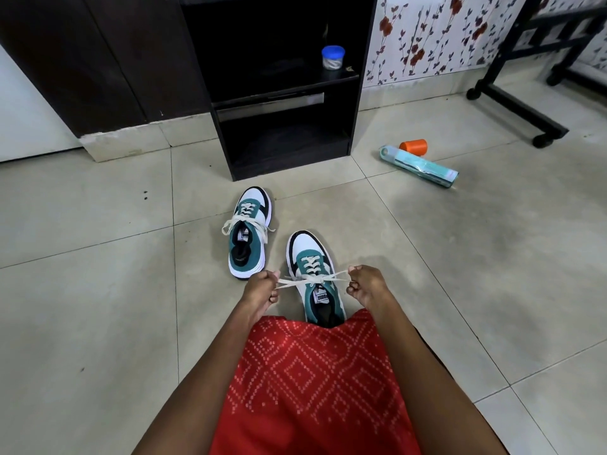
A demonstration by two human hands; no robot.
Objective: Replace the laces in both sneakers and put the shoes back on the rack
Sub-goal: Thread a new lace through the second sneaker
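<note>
Two white, teal and black sneakers stand on the tiled floor, toes pointing away from me. The far sneaker has its cream lace tied in a bow. The near sneaker sits just ahead of my red patterned clothing, its heel partly hidden by the cloth. My left hand pinches one end of the near shoe's cream lace; my right hand pinches the other end. The lace is stretched taut sideways across the tongue between both hands.
A black open shoe rack stands against the wall ahead, with a small blue-lidded jar on its upper shelf. To the right on the floor lie an orange cup and a teal box. A black wheeled frame stands at far right.
</note>
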